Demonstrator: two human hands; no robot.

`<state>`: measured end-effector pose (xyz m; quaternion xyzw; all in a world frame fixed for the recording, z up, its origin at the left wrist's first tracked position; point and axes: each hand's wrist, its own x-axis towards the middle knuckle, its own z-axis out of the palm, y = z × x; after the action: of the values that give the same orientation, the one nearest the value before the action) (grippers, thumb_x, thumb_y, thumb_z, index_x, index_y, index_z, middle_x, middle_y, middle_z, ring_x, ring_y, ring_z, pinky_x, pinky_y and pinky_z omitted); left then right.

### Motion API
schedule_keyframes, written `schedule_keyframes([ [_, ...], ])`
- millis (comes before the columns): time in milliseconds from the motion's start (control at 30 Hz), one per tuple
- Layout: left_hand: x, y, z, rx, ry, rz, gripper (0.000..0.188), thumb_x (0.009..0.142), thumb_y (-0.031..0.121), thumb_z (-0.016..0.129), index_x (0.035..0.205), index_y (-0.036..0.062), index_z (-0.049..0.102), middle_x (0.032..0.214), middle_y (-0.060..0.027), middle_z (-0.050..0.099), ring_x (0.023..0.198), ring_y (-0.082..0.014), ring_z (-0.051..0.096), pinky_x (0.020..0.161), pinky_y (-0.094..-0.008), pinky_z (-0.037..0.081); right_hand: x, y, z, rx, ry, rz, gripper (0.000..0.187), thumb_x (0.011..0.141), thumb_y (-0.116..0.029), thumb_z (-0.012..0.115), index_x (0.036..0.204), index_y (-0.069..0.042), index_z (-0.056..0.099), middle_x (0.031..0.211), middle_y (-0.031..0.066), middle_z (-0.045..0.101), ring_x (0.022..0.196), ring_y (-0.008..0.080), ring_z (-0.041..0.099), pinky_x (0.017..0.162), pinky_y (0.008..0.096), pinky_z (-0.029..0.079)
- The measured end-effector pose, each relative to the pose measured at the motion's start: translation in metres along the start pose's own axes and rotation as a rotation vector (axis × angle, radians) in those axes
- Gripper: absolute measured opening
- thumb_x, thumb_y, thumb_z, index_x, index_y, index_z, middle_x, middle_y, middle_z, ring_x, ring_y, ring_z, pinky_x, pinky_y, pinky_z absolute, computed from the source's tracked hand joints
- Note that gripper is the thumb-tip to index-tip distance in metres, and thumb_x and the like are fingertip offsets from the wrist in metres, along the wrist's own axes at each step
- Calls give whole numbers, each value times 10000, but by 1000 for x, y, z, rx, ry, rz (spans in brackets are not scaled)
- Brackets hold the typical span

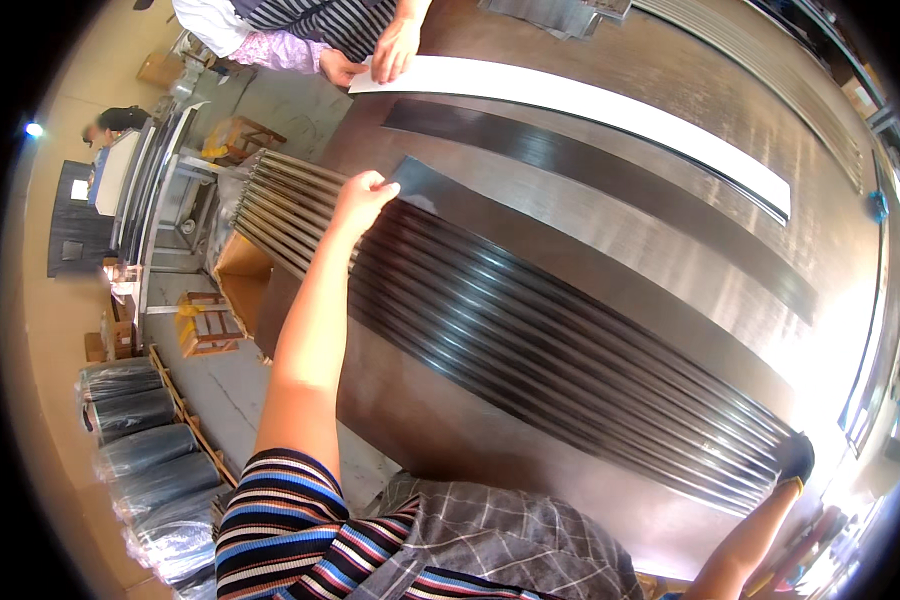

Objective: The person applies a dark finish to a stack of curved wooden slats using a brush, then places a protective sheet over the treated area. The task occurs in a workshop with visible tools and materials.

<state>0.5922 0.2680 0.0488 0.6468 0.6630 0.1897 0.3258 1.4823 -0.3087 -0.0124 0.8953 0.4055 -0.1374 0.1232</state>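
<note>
My left hand (366, 206) is closed at the left end of a long dark flat strip (590, 300), its thumb and finger pinching the strip's corner. Alongside the strip's near edge lies a row of several long, thin metal tubes (300, 210), their left ends sticking out past the table edge. The tubes look darker from the strip's end onward; whether a film covers them I cannot tell. My right hand (795, 458), in a dark glove, is at the right ends of the tubes; its fingers are not clear.
Across the metal table (390, 395), a co-worker's hands (395, 50) rest on a long white strip (570, 105). A second dark strip (590, 185) lies between. More thin tubes (760, 75) lie at the far right. Wooden stools (208, 325) and wrapped dark rolls (145, 440) stand at left.
</note>
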Motion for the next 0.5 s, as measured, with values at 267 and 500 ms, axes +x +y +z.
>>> schedule_keyframes([
  [267, -23, 7, -9, 235, 135, 130, 273, 785, 238, 696, 791, -17, 596, 824, -151, 596, 783, -279, 588, 705, -366, 459, -40, -117, -62, 1223, 84, 446, 263, 897, -212, 517, 717, -28, 571, 548, 99, 554, 447, 231, 536, 427, 341, 441],
  [500, -15, 12, -9, 178, 108, 126, 257, 778, 225, 698, 787, -10, 594, 837, -142, 589, 793, -272, 583, 717, -367, 457, -47, -112, -56, 814, 130, 314, 424, 985, -235, 389, 618, -58, 508, 488, 56, 473, 394, 170, 482, 376, 295, 420],
])
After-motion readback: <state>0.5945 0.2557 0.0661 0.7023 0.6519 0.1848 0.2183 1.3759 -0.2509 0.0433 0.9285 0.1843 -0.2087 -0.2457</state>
